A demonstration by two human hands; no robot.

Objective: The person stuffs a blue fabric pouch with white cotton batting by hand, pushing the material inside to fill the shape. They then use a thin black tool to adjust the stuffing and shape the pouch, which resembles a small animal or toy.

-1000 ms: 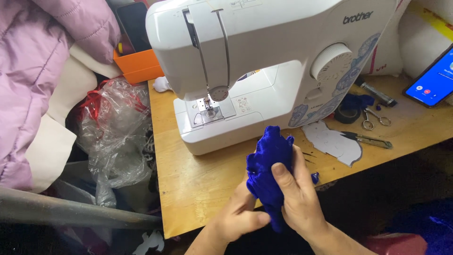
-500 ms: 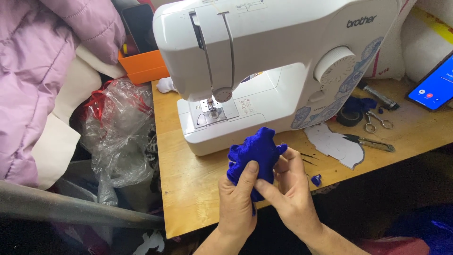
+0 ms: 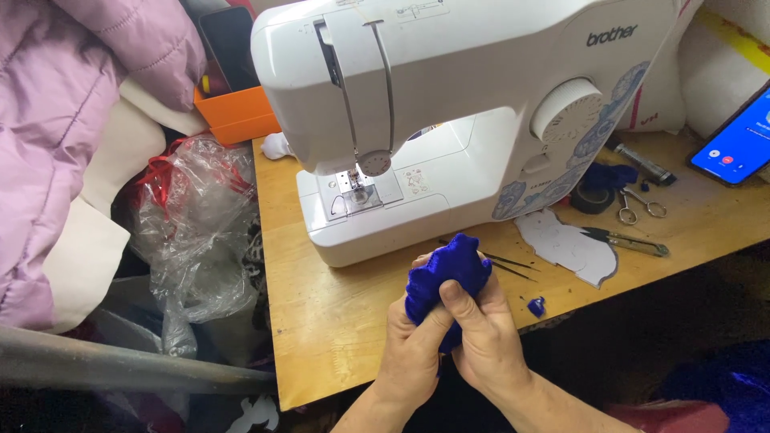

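- Blue fabric piece (image 3: 446, 277) sits bunched between our 2 hands, just above the front edge of the wooden table (image 3: 337, 321) and in front of the white sewing machine (image 3: 449, 112).
- We have our left hand (image 3: 413, 353) cupped under the cloth from below, thumb pressed up into it.
- Our right hand (image 3: 485, 333) is clamped on it from the right side, thumb laid across the front (the 2 hands touch each other around the bundle).
- A small blue scrap (image 3: 536, 305) lies on the table just right of our hands, near the edge.
- Behind it we see a grey paper pattern (image 3: 565, 244) with a pair of scissors (image 3: 626, 240) resting on its right side, and 2 dark pins or needles (image 3: 505, 265) near the machine's base.
- Small snips (image 3: 639, 206) and a phone (image 3: 734, 148) with a lit screen lie farther right.
- Left of the table, a crumpled clear plastic bag (image 3: 200, 232), an orange box (image 3: 237, 116) and a lilac quilted jacket (image 3: 72, 104).
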